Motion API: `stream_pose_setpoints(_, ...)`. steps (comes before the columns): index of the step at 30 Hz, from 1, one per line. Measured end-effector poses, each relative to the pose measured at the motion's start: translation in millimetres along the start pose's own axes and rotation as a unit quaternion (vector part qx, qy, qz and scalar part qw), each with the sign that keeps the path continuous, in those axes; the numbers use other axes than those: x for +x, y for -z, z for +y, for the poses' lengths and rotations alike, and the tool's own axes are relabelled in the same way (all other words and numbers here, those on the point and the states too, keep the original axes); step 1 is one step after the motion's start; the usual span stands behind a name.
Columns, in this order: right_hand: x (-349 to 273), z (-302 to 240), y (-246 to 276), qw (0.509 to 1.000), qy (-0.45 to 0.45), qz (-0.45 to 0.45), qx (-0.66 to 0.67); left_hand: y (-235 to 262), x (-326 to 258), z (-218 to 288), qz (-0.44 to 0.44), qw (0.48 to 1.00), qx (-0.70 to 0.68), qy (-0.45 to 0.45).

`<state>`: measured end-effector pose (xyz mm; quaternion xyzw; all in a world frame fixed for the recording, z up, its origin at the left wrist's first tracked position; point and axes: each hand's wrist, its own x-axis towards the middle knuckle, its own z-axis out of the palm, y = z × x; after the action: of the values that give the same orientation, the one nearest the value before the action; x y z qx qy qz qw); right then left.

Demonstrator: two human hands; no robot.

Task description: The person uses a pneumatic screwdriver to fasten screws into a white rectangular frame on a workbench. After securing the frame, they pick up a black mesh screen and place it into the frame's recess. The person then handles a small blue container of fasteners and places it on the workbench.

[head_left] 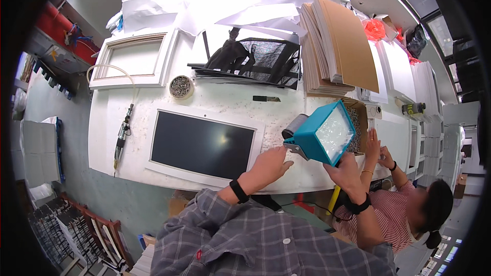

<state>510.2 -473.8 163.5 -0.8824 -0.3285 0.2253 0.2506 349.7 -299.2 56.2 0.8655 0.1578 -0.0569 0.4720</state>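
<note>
A teal box-shaped thing (311, 129) with a shiny whitish face and a metal side bracket is tilted above the right part of the white table. My right hand (346, 175) is closed on its lower edge. My left hand (267, 167) is beside the bracket, thumb apart from the fingers; its fingertips are partly hidden there and it grips nothing I can make out. Left of it lies a dark panel in a white frame (203, 142). Behind the teal thing, partly covered by it, is a cardboard box (361, 128) of small metal pieces.
A co-worker (381, 202) in a striped top works close by on my right, hands by the table edge. On the table are a round tub of small parts (181, 87), a hosed hand tool (123, 133), a utility knife (266, 98), black mesh (271, 59) and stacked brown boards (353, 46).
</note>
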Motion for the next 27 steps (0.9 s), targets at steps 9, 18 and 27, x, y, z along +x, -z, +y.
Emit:
stream_pose_setpoints(9, 32.1, -31.2, -75.5, 0.978, 0.11, -0.132, -0.117, 107.2, -183.5, -135.0, 0.408, 0.906, 0.066, 0.089)
stream_pose_setpoints(18, 41.5, -71.7, -99.9, 0.961, 0.13, -0.17, -0.177, 127.6, -226.5, -244.8, 0.516, 0.804, 0.203, 0.216)
stream_pose_setpoints(27, 45.7, -87.1, -113.3, 0.946, 0.15, -0.194, -0.214, 111.4, -218.9, -281.1, 0.507, 0.803, 0.206, 0.234)
